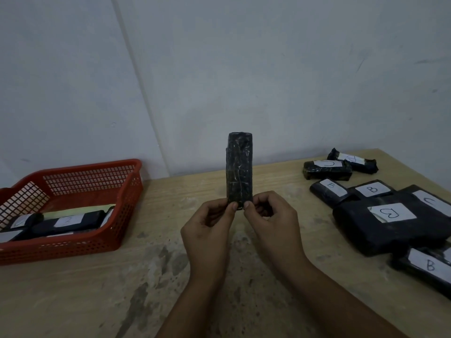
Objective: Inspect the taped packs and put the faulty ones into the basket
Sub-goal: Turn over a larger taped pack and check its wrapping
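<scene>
I hold one black taped pack (pixel 240 170) upright above the middle of the worktop (pixel 136 276), the fingers of my left hand (pixel 209 234) and right hand (pixel 273 225) pinching its lower end; no label shows on the side facing me. The red basket (pixel 97 242) at the left edge holds packs whose labels I cannot read. Near the right edge lie more packs (pixel 388 223), labelled B and C.
</scene>
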A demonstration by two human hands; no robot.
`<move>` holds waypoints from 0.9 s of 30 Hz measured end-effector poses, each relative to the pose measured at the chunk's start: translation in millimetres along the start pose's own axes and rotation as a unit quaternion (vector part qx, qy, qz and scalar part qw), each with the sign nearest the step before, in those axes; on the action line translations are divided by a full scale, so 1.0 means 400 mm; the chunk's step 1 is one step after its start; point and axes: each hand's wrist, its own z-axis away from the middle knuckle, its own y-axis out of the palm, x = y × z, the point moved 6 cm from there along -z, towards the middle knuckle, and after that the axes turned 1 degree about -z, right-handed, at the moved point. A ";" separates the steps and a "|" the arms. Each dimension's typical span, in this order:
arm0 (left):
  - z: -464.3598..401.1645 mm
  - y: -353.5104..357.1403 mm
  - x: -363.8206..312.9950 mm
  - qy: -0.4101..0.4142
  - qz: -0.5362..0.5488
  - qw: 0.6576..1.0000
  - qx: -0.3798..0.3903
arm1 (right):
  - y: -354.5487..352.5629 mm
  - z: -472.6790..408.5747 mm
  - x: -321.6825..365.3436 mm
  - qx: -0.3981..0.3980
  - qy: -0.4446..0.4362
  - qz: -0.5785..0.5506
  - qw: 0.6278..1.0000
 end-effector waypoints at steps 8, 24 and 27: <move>0.004 0.006 0.002 -0.001 -0.012 1.000 0.014 | -0.009 0.006 -0.009 -0.045 0.022 -0.031 0.998; -0.016 -0.014 0.002 0.011 -0.056 0.998 -0.017 | 0.015 0.014 0.001 0.017 -0.004 0.020 1.000; -0.006 -0.004 0.004 0.013 -0.053 0.998 -0.010 | 0.002 0.015 0.007 -0.015 0.009 -0.029 0.999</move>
